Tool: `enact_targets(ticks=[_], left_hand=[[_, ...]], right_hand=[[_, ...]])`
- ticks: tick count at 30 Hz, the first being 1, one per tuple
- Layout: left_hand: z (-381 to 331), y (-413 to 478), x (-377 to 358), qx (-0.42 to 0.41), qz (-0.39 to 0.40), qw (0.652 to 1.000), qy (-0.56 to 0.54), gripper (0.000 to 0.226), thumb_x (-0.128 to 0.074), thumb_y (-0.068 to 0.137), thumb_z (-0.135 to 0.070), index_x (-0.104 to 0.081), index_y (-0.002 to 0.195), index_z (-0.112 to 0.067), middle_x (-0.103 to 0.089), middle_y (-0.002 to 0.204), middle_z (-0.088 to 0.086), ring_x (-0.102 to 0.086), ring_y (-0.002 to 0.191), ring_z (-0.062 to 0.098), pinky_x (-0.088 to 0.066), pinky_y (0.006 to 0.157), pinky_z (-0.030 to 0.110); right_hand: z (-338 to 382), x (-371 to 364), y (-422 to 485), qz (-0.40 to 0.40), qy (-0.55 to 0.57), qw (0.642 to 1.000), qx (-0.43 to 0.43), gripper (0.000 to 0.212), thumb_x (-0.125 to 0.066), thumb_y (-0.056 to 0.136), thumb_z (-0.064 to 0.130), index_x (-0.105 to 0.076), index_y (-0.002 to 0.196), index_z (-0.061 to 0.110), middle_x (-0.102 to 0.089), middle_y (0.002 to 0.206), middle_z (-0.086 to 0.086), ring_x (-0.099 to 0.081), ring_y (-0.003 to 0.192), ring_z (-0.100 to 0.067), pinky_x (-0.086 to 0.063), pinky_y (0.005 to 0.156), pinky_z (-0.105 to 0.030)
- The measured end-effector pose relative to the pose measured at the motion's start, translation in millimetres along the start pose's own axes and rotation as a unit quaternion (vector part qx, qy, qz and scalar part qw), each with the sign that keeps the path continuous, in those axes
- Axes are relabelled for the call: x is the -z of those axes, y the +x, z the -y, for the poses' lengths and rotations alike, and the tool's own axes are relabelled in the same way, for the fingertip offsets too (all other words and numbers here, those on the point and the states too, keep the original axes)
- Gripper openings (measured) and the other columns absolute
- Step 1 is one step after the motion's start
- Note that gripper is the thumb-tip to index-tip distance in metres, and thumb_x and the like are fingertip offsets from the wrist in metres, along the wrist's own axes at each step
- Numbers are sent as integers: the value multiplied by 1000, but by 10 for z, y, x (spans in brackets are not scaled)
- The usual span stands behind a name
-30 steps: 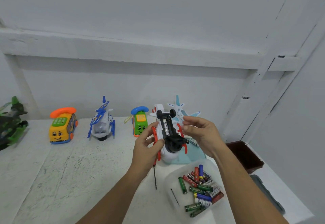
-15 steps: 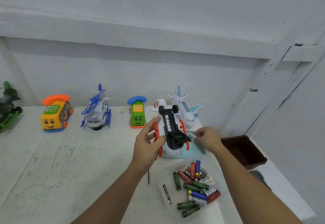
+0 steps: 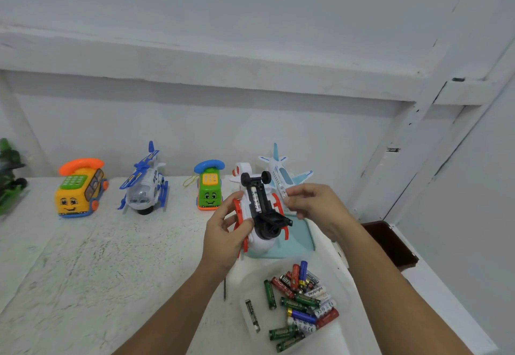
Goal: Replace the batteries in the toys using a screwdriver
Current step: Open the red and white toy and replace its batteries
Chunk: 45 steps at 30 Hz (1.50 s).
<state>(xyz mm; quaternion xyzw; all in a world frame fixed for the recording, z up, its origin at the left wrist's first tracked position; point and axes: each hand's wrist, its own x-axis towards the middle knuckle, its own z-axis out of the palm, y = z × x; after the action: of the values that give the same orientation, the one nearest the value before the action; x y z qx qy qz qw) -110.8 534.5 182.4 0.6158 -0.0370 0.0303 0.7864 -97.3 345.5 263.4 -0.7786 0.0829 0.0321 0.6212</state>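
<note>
— Where is the toy being worked on?
— The white helicopter toy (image 3: 260, 215) with red skids is held up above the desk (image 3: 83, 257), belly up, with its two black wheels at the far end. The left hand (image 3: 224, 239) grips it. The thumb lies across the near side of the black underside, and the fingers (image 3: 227, 209) are curled round the left skid.
— Is the battery bay open?
— Yes. One battery (image 3: 256, 198) lies in the open slot that runs along the underside.
— And the other hand?
— The right hand (image 3: 315, 205) hovers just beside the toy's right skid, its fingertips (image 3: 295, 191) drawn together. I cannot tell whether they pinch anything.
— Where are the spares?
— In a clear tub (image 3: 248, 282) on the near part of the desk, below the hands. It holds a heap of green, red, blue and white cells (image 3: 303, 301), with one dark cell (image 3: 252, 316) lying apart on the left. Just left of the tub is the thin shaft of the screwdriver (image 3: 224, 289), its upper part hidden behind the left wrist.
— What else is there?
— A teal tray (image 3: 298, 243) lies on the desk behind the held toy. Along the wall stand a pale blue plane (image 3: 278, 170), a green phone toy (image 3: 209, 190), a blue helicopter (image 3: 145, 187) and a yellow phone toy (image 3: 79, 190). A green toy (image 3: 11, 176) is cut off at the left edge. A dark brown box (image 3: 390, 243) sits past the desk's right end.
</note>
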Motion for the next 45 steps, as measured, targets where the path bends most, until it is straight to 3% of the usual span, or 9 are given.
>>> enact_targets(ticks=[4, 9, 14, 21, 26, 29, 33, 39, 45], left_hand=[[-54, -21, -15, -6, -7, 1000, 8, 53, -63, 87, 6, -61, 127, -29, -69, 115, 0, -67, 101, 18, -57, 68, 25], [-130, -72, 13, -20, -4, 999, 29, 53, -65, 86, 5, -62, 125, -31, -67, 118, -5, -65, 104, 13, -56, 71, 20], [-169, -133, 76, -30, -6, 999, 29, 56, -63, 85, 7, -63, 122, -34, -68, 117, -8, -65, 99, 11, -57, 70, 25], [-277, -170, 221, -29, -6, 999, 22, 57, -63, 84, 10, -66, 120, -33, -71, 111, -10, -66, 98, 10, -57, 73, 29], [-359, -181, 341, -14, -12, 1000, -2, 54, -63, 85, 8, -66, 119, -34, -72, 106, 1, -68, 92, 13, -55, 58, 30], [-396, -186, 453, -5, -25, 1000, -14, 52, -61, 88, 7, -64, 122, -32, -73, 103, 0, -68, 78, 14, -52, 53, 28], [-434, -175, 653, 0, -36, 999, -12, 52, -58, 89, 6, -63, 126, -31, -73, 106, 0, -70, 80, 21, -56, 58, 40], [-486, -254, 898, 3, -41, 999, 6, 53, -56, 89, 7, -63, 127, -29, -72, 110, 2, -68, 77, 18, -54, 57, 32], [-481, -361, 1114, 6, -55, 998, 10, 54, -59, 88, 7, -64, 118, -37, -70, 107, -5, -70, 90, 20, -60, 61, 47]], right_hand=[[186, -137, -106, 41, -25, 999, 22, 12, -74, 78, -4, -71, 86, 5, -66, 62, -2, -54, 49, -8, -44, 50, -20], [286, -247, -107, 42, -87, 995, 15, 9, -76, 75, -2, -71, 77, 5, -64, 58, -2, -55, 51, -12, -42, 50, -23], [371, -362, -96, 56, -110, 992, -13, 22, -81, 69, -3, -61, 68, 8, -63, 65, -12, -52, 52, -17, -42, 48, -25], [458, -520, -102, 62, -114, 991, -32, 27, -81, 74, -2, -56, 72, 8, -58, 50, -1, -50, 43, -13, -44, 44, -24], [398, -594, -125, 81, -97, 992, 27, 22, -82, 73, 3, -61, 79, 7, -59, 61, -8, -53, 51, -16, -45, 48, -23], [320, -626, -167, 122, -4, 991, 61, 13, -72, 83, -3, -64, 85, 7, -63, 76, -12, -58, 66, -21, -50, 59, -24], [203, -736, -272, 173, 45, 978, 106, 36, -56, 77, -27, -71, 87, 5, -72, 94, -9, -65, 89, -22, -59, 77, -32], [156, -1045, -359, 164, 43, 973, 155, 23, -74, 70, -7, -72, 85, 9, -71, 87, -6, -64, 86, -20, -56, 73, -29], [158, -1483, -459, 33, 57, 985, 159, 10, -73, 83, 2, -67, 87, 8, -66, 72, -11, -62, 61, -15, -50, 48, -26]])
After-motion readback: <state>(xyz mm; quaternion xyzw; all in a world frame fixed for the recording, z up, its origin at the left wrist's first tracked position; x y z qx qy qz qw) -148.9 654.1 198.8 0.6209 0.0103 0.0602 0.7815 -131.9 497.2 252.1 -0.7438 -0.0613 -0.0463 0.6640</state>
